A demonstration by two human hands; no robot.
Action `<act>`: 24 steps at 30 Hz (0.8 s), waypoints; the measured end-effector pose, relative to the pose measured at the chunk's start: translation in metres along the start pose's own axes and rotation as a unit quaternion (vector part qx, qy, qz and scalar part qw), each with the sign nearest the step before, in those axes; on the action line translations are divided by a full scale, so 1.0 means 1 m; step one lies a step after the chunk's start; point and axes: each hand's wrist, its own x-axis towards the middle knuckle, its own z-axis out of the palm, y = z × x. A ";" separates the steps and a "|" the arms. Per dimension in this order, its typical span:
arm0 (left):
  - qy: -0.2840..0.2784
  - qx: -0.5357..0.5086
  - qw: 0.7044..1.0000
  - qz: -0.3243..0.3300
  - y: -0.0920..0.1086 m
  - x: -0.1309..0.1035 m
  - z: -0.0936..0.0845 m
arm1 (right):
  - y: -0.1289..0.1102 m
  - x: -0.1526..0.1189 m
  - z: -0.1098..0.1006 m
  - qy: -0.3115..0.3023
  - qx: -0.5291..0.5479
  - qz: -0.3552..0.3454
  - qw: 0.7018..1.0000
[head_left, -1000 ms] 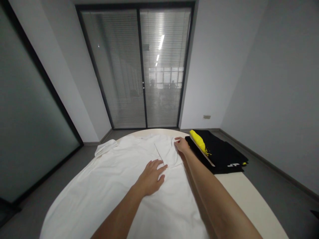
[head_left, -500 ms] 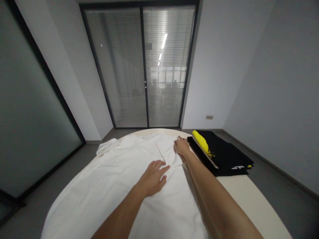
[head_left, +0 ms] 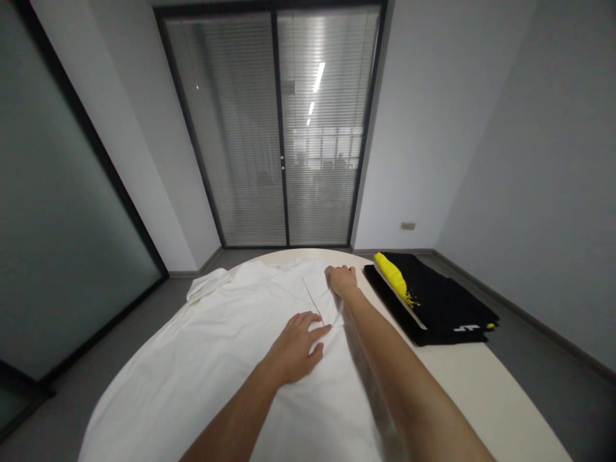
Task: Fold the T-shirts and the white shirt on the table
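A white shirt (head_left: 216, 359) lies spread over the round table, with light wrinkles and a bunched part at its far left. Resting on the cloth near the middle, my left hand (head_left: 301, 346) has its fingers apart and holds nothing. A thin reddish line (head_left: 311, 296) on the shirt runs down to its fingertips. At the shirt's far right edge, my right hand (head_left: 342, 280) has its fingers curled onto the fabric, which is folded inward there. The exact grip of those fingertips is partly hidden.
A stack of folded black clothes (head_left: 447, 295) with a yellow print (head_left: 392, 273) sits on the right of the pale table (head_left: 481, 385). Beyond the table are a glass door with blinds (head_left: 240, 141) and a grey wall (head_left: 423, 128).
My right hand has moved left, away from the black stack, and the shirt's right edge has shifted left with it. My left hand stays almost in place.
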 end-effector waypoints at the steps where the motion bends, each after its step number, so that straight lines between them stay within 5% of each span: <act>1: 0.000 0.000 1.000 0.000 0.000 0.000 0.000 | -0.001 0.001 0.001 0.004 0.001 0.005 1.000; 8: -0.019 0.008 1.000 -0.013 0.002 0.003 -0.002 | -0.012 0.002 0.004 0.044 0.032 0.013 0.998; 16: -0.016 0.008 1.000 -0.017 0.000 0.001 -0.001 | -0.010 -0.007 0.015 0.015 0.093 -0.060 0.994; 24: -0.050 0.025 0.998 -0.017 -0.001 0.000 0.001 | 0.028 0.000 0.013 0.031 0.114 0.065 0.991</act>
